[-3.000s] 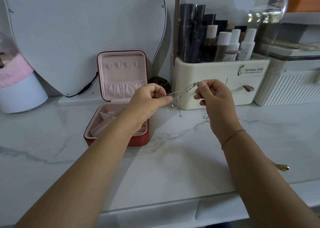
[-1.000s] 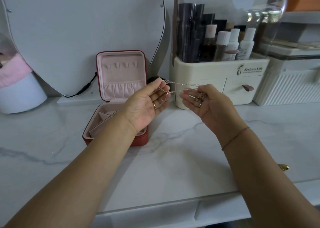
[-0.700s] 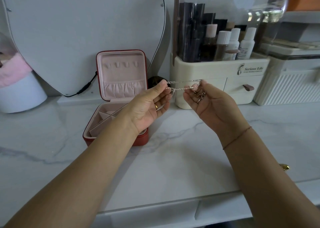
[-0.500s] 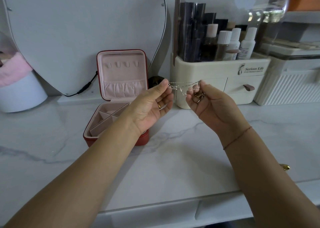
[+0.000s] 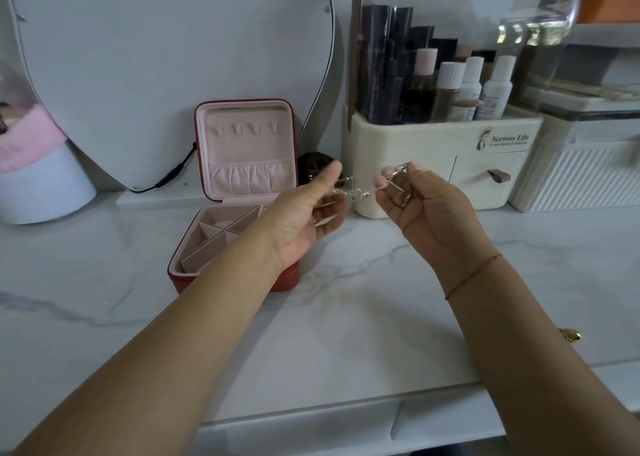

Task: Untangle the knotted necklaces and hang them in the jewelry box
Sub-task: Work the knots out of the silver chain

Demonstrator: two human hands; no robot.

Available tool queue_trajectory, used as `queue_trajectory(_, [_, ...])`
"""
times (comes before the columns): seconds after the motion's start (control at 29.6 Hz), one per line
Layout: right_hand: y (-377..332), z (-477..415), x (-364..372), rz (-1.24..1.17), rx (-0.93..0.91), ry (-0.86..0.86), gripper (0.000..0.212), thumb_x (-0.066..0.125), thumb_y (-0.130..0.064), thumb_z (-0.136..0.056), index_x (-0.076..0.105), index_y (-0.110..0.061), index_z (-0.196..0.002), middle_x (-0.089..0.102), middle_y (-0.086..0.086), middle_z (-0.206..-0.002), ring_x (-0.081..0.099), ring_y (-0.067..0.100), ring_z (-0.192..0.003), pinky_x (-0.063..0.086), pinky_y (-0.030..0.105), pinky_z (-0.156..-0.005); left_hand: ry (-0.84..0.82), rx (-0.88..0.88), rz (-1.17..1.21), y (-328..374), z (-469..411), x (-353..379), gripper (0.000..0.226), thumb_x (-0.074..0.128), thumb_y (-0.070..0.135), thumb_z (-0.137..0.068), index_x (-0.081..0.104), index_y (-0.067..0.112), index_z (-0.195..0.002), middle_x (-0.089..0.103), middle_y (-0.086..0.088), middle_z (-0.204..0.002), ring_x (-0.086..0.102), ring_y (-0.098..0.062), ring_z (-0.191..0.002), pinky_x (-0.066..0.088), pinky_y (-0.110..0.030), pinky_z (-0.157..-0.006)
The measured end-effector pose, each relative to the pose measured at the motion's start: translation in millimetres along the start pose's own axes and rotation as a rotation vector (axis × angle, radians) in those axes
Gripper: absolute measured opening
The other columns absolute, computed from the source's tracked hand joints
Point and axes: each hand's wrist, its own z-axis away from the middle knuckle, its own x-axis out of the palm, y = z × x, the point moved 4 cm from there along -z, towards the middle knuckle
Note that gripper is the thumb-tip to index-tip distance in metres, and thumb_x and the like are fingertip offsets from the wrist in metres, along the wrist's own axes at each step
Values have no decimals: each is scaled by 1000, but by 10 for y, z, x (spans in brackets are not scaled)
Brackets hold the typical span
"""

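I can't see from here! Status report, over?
Left hand and right hand pinch the necklaces strung between them. Jewelry box open, hooks bare. Nothing blocks the hooks.

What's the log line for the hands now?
left hand: pinches necklaces | right hand: pinches necklaces | jewelry box: open

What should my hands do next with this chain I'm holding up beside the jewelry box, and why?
Probably bring the hands slightly closer to slacken the chain, so the clump can be picked loose. The chain is strung between the left hand and right hand, with a small clump mid-span and more bunched in the right palm. The jewelry box hooks are bare.
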Motion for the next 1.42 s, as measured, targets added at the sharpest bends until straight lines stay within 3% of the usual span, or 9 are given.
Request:
queue_trajectory(0.14, [-34, 38, -9, 98, -17, 51, 18, 39, -13, -102, 49, -10, -87, 62, 7, -75, 65, 15, -61, 53, 25, -57, -27, 13, -211, -62, 10, 39, 10, 61, 9, -90, 60, 9, -80, 67, -6, -77, 65, -16, -74, 55, -28, -74])
queue_trajectory(0.27, [-17, 71, 13, 254, -10, 44, 12, 43, -13, -101, 48, -13, -90, 62, 8, -83, 65, 15, -60, 52, 25, -53, -33, 33, -214, -67, 20, 47, 7, 60, 11, -90, 61, 7, -84, 70, -7, -79, 68, -16, -71, 57, -25, -69])
queue_trajectory(0.44, [-20, 120, 130, 162, 47, -129, 12, 46, -16, -99, 51, -15, -89, 68, 10, -97, 67, 18, -75, 53, 26, -57, -75, 26, -378, -84, 23, 43, 37, 68, 11, -85, 60, 9, -121, 67, -5, -115, 65, -14, -105, 50, -27, -90])
queue_trajectory(0.54, [-18, 148, 174, 127, 77, -206, 12, 44, -17, -99, 52, -16, -91, 69, 10, -99, 68, 16, -75, 53, 24, -56, -179, -24, -445, -137, 50, 95, 39, 66, 6, -85, 61, 11, -123, 66, -4, -117, 59, -17, -116, 46, -33, -98])
queue_trajectory(0.74, [-22, 138, 162, 138, 83, -201, 13, 43, -17, -100, 51, -16, -90, 70, 8, -99, 65, 13, -66, 50, 21, -50, -193, -26, -384, -120, 107, 150, 7, 62, 11, -89, 67, 15, -91, 66, 3, -74, 63, -8, -71, 49, -25, -78])
queue_trajectory(0.95, [-20, 66, 29, 402, -32, 3, 12, 48, -14, -98, 53, -15, -87, 68, 5, -90, 65, 13, -74, 51, 22, -65, -28, 31, 83, 120, 49, 24, 20, 46, 9, -92, 59, 14, -78, 61, 1, -61, 60, -13, -62, 51, -32, -81])
queue_trajectory(1.05, [-29, 53, -19, 546, -93, 86, 11, 53, -14, -96, 57, -14, -87, 66, 1, -84, 62, 10, -76, 51, 21, -71, 38, 66, 153, 206, 55, -58, 17, 49, 8, -90, 58, 12, -77, 55, 0, -56, 48, -9, -47, 50, -24, -57])
queue_trajectory(1.22, [-98, 41, -90, 498, -159, 162, 4, 63, -13, -90, 65, -12, -88, 47, -2, -65, 40, 8, -59, 37, 18, -56, 43, 79, -50, 219, 55, -101, 14, 54, 16, -92, 58, 15, -78, 49, 4, -59, 30, -4, -39, 20, -15, -35])
queue_trajectory(1.42, [-91, 42, 2, 417, -177, 46, 21, 46, -7, -98, 67, -6, -94, 49, 1, -71, 40, 6, -61, 34, 17, -55, 215, 249, -475, 237, 99, -124, 7, 65, 20, -87, 68, 17, -81, 55, -1, -75, 44, -8, -56, 36, -20, -45])
